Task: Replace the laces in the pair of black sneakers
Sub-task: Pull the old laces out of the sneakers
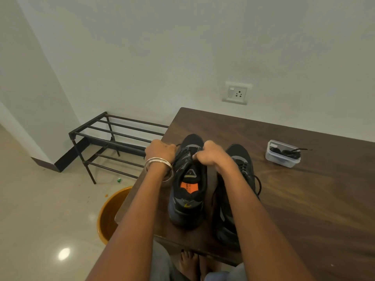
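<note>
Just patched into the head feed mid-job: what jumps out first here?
Both hands, left hand and right hand, are gripping the lace over the left sneaker, whose orange insole label shows, at the table's near-left corner. The right sneaker stands beside it, still laced. A clear tub holding black laces sits farther right on the table.

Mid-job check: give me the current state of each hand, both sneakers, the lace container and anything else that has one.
left hand: gripping a lace of the left sneaker
right hand: pinching lace over the same sneaker
left sneaker: upright, still laced
right sneaker: upright, laced, lace end loose
plastic container: lidless, black laces inside, one end trailing out
wall switch: position unclear
</note>
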The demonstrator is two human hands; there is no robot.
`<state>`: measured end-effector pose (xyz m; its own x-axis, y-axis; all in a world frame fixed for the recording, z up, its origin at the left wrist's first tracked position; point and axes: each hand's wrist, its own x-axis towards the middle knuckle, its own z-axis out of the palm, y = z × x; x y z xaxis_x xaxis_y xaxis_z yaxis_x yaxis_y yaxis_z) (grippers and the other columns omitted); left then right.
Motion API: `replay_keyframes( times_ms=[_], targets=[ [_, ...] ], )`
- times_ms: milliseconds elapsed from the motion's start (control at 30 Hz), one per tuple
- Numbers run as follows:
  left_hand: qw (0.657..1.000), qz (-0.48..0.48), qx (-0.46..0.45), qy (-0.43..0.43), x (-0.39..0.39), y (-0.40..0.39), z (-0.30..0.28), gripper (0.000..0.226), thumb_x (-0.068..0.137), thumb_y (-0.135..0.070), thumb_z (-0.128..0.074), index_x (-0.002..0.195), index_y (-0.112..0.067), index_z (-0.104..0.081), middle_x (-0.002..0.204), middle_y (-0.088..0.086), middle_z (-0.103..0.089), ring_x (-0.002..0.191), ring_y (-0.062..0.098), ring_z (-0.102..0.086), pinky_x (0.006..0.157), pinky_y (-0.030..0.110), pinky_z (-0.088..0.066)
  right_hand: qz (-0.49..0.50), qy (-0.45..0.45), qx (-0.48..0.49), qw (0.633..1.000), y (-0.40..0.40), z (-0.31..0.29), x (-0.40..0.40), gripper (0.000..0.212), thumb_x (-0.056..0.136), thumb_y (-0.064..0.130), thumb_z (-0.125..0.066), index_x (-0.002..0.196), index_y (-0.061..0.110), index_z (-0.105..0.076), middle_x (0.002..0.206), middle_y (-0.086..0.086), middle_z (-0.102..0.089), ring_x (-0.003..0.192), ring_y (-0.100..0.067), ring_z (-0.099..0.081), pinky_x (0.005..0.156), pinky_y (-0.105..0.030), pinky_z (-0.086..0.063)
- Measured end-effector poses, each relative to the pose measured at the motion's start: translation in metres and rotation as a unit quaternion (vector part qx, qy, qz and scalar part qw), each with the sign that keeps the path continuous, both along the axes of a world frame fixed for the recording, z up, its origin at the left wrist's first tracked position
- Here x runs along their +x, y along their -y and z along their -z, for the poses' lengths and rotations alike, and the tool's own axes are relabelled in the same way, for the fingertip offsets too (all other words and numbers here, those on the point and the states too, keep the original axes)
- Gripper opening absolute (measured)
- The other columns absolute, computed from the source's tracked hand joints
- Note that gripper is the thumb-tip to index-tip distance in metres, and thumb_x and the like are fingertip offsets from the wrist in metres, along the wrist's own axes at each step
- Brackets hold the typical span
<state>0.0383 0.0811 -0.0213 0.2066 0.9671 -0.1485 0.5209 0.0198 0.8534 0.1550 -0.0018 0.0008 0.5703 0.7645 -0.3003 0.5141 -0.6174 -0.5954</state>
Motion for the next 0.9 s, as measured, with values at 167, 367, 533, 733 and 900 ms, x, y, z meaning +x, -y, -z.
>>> replay_keyframes(
  times_ms=[167,367,533,733,900],
  targets=[
    [0.98,0.151,-0.107,0.071,-0.017,0.006,-0.019,0.017,0.087,-0.011,-0.067,0.081,0.004,-0.07,0.076,0.016,-0.069,0.06,0.018,-0.062,0.053,0.02,-0.054,0.074,0.053,0.109,0.99,-0.011,0.006,0.01,0.022,0.092,0.005,-0.051,0.11,0.005,-0.064,0.116,-0.012,-0.061,0.109,-0.03,-0.058,0.097,-0.044,-0.049],
    [0.989,0.089,0.09,-0.071,-0.015,0.004,-0.01,0.023,0.087,-0.025,-0.069,0.067,-0.016,-0.063,0.076,0.003,-0.066,0.066,0.012,-0.058,0.064,0.025,-0.046,0.01,0.11,0.14,0.984,-0.029,0.024,0.011,0.032,0.095,-0.001,-0.054,0.122,0.01,-0.068,0.122,-0.011,-0.066,0.112,-0.024,-0.062,0.1,-0.034,-0.05],
    [0.959,0.217,0.069,-0.17,0.003,0.014,0.006,0.036,0.079,-0.045,-0.072,0.091,-0.012,-0.066,0.085,0.006,-0.066,0.078,0.021,-0.064,0.069,0.033,-0.052,-0.087,0.222,0.089,0.967,-0.036,0.032,0.009,0.028,0.091,0.001,-0.06,0.112,0.014,-0.074,0.114,-0.008,-0.071,0.112,-0.026,-0.061,0.098,-0.036,-0.049],
    [0.95,0.249,0.055,-0.181,-0.004,0.015,0.015,0.081,0.057,-0.069,-0.071,0.116,-0.014,-0.061,0.111,0.006,-0.057,0.094,0.025,-0.061,0.086,0.041,-0.054,-0.091,0.259,0.104,0.956,-0.031,0.032,0.01,0.021,0.093,0.009,-0.062,0.107,0.018,-0.076,0.106,-0.006,-0.072,0.098,-0.024,-0.066,0.083,-0.035,-0.054],
    [0.942,0.232,0.116,-0.211,-0.004,0.022,0.025,0.069,0.076,-0.044,-0.072,0.132,-0.014,-0.046,0.126,0.008,-0.041,0.115,0.034,-0.049,0.097,0.043,-0.046,-0.066,0.196,0.159,0.965,-0.028,0.036,0.011,0.021,0.088,0.002,-0.056,0.085,0.006,-0.076,0.089,-0.004,-0.072,0.089,-0.022,-0.065,0.075,-0.033,-0.052]
  ],
)
